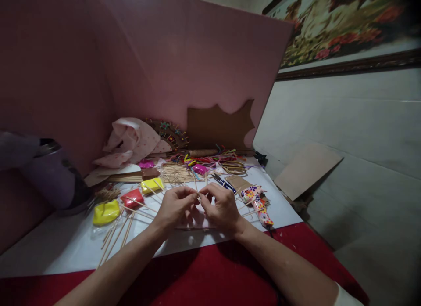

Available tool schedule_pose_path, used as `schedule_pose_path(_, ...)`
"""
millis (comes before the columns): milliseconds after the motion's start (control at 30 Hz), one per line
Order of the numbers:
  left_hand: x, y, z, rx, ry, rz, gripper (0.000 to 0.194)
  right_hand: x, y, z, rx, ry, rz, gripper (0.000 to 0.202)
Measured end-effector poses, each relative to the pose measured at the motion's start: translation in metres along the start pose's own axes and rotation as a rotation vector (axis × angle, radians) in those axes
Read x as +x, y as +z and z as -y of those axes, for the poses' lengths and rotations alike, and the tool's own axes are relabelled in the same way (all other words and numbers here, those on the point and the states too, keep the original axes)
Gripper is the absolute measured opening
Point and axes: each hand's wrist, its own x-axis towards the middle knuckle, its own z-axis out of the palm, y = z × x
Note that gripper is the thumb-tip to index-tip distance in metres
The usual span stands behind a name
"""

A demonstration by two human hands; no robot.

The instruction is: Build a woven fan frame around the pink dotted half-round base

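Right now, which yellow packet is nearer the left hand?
The yellow packet behind and right of the red packet. The other yellow packet lies farther left, farther from the left hand.

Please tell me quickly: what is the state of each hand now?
Left hand: closed, fingertips pinched, apparently on a thin stick.
Right hand: closed, fingertips pinched beside the left's; hold unclear.

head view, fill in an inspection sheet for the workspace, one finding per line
surface: white sheet, red cloth along the near edge
job's things: one thin stick held, other sticks around it
clutter: yellow packets, red packet, floral-patterned glue gun, dark snips
hands: left hand and right hand close together, fingers pinched at the stick
cables: apparent dark cord by the glue gun, far end unclear
surroundings: pink panel behind, framed picture on the right wall
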Motion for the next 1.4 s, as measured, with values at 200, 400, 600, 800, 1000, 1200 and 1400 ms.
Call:
schedule_pose_path(200, -0.007, 0.001, -0.003, -0.008, -0.025, -0.025, 0.024, -0.004, -0.001, 0.001, -0.045, -0.005, 0.004, 0.013)
schedule_pose_path(400, -0.010, 0.004, -0.003, -0.015, -0.045, 0.009, 0.026, -0.007, -0.001, 0.003, -0.052, -0.037, 0.005, 0.011)
schedule_pose_path(600, -0.007, 0.002, 0.006, 0.031, 0.054, -0.044, 0.027, -0.009, -0.001, 0.003, -0.043, -0.067, -0.013, 0.012)
schedule_pose_path(800, -0.004, 0.001, 0.013, 0.114, 0.181, -0.066, 0.024, -0.011, 0.000, 0.004, -0.002, -0.058, -0.024, 0.012)
schedule_pose_path(1000, -0.006, 0.003, 0.009, 0.117, 0.208, -0.055, 0.023, -0.010, -0.001, 0.006, 0.022, -0.026, -0.025, 0.012)
schedule_pose_path(1200, -0.010, 0.003, 0.003, 0.031, 0.129, -0.028, 0.021, -0.008, -0.003, 0.005, 0.019, 0.016, -0.070, 0.011)
schedule_pose_path(1400, -0.011, 0.005, 0.003, -0.026, 0.037, 0.013, 0.021, -0.008, -0.004, 0.002, 0.030, 0.013, -0.122, 0.011)
